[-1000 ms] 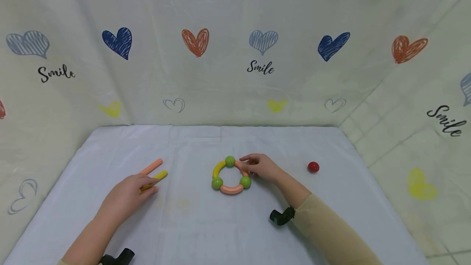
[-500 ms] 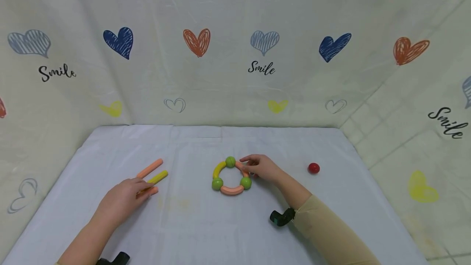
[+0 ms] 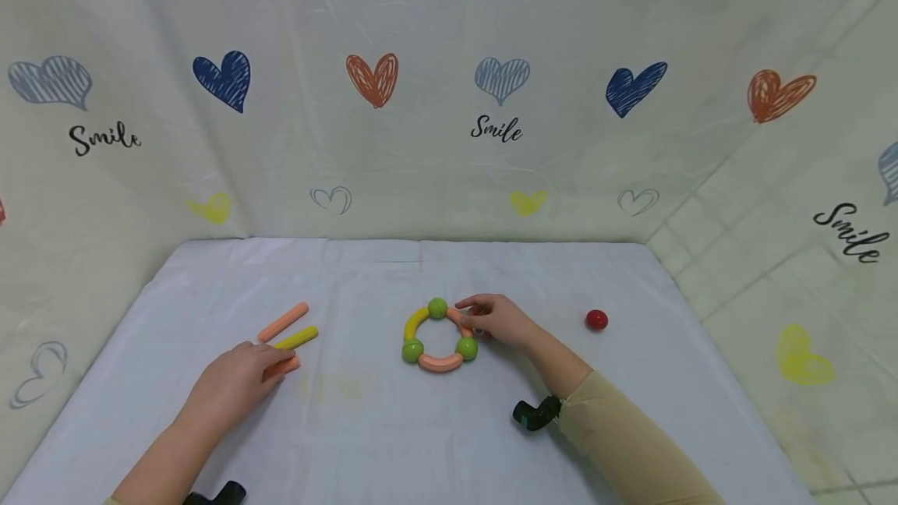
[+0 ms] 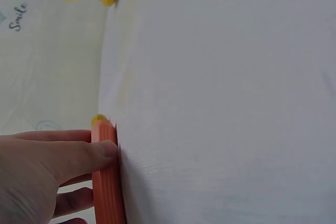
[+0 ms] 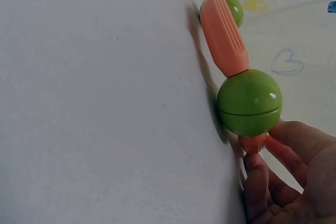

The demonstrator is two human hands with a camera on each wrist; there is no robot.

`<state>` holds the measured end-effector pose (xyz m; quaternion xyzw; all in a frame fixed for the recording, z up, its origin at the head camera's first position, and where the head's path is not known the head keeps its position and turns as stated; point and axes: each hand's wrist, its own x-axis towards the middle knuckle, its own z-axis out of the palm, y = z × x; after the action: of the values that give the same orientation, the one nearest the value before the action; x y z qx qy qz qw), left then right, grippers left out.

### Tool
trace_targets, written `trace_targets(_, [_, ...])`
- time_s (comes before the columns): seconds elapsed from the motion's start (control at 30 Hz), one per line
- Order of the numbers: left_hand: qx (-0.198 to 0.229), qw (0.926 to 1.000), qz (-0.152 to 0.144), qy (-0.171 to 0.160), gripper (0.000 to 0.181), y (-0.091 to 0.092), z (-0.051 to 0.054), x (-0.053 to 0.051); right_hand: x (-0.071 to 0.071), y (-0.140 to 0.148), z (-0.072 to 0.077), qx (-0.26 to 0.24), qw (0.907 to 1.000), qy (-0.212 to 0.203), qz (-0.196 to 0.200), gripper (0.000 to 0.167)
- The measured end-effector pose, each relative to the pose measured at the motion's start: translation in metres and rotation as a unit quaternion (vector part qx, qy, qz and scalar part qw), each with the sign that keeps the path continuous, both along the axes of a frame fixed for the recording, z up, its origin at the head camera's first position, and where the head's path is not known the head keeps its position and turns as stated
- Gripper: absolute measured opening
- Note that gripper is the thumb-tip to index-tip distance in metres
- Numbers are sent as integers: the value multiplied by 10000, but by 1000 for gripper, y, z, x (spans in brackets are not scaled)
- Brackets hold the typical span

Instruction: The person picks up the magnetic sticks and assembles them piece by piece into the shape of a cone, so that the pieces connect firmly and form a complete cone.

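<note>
My left hand (image 3: 235, 380) pinches a short orange stick (image 4: 108, 192), with the thumb across its ridged side and the fingers behind it. Beside that hand lie a yellow stick (image 3: 298, 337) and, farther back, another orange stick (image 3: 284, 323). A toy ring (image 3: 440, 363) lies flat at mid-table, made of orange and yellow curved pieces joined by green balls. My right hand (image 3: 496, 319) holds the ring's right orange piece (image 5: 252, 143) between thumb and fingers, just by a green ball (image 5: 250, 102). The far side of that piece is hidden by the fingers.
A red ball (image 3: 597, 320) sits to the right of my right hand. White cloth (image 3: 393, 435) covers the table. A curtain (image 3: 435, 154) printed with hearts stands behind the table's back edge and along its sides.
My left hand has drawn slightly back from the yellow stick, so more of it and of the rear orange stick shows. The right hand and the ring have stayed in place.
</note>
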<state>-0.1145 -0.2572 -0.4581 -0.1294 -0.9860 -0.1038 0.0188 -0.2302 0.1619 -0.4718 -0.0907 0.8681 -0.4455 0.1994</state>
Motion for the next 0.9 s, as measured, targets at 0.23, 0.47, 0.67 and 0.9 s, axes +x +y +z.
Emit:
trace_targets(0.23, [459, 9986, 167, -189, 21, 3, 5, -4, 0, 0, 0, -2, 10000, 9, 25, 34])
trace_targets(0.47, [705, 9974, 103, 78, 16, 7, 11, -7, 0, 1, 1, 8, 10000, -7, 23, 34])
trace_targets(0.67, [1151, 9929, 91, 298, 20, 16, 15, -14, 0, 1, 0, -10, 10000, -16, -12, 33])
trace_targets(0.9, [1422, 9890, 241, 328, 30, 37, 25, -26, 0, 0, 2, -16, 10000, -46, 2, 32])
